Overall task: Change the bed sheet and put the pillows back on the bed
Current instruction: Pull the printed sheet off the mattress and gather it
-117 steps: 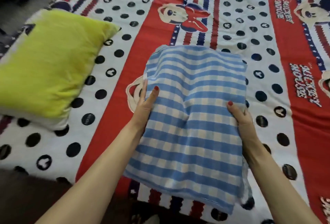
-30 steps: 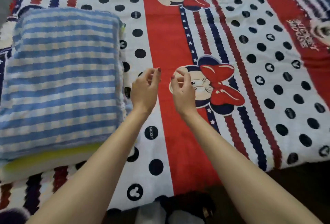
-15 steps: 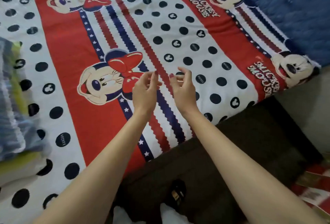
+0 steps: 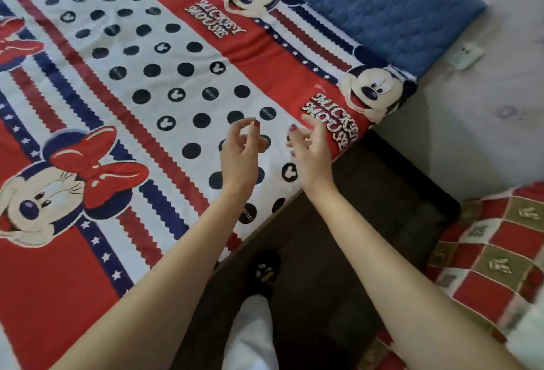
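Note:
A red, white and blue cartoon-mouse bed sheet [image 4: 147,75] lies spread flat over the bed, reaching its near edge. My left hand [image 4: 241,151] and my right hand [image 4: 310,150] hover side by side above the sheet near that edge, fingers loosely curled, holding nothing. The blue quilted mattress [image 4: 382,7] shows uncovered at the upper right, beyond the sheet's border. The pillows are out of view.
A dark bed frame [image 4: 368,207] runs below the sheet's edge. A red and green checked cloth [image 4: 494,257] lies on the floor at the right. A small pale object [image 4: 466,56] rests on the light floor beside the mattress. My foot [image 4: 265,272] stands near the frame.
The blue checked pillow was set down on the yellow one at the left. My view has since swung right, the pillows have left the frame, and both empty hands stay raised.

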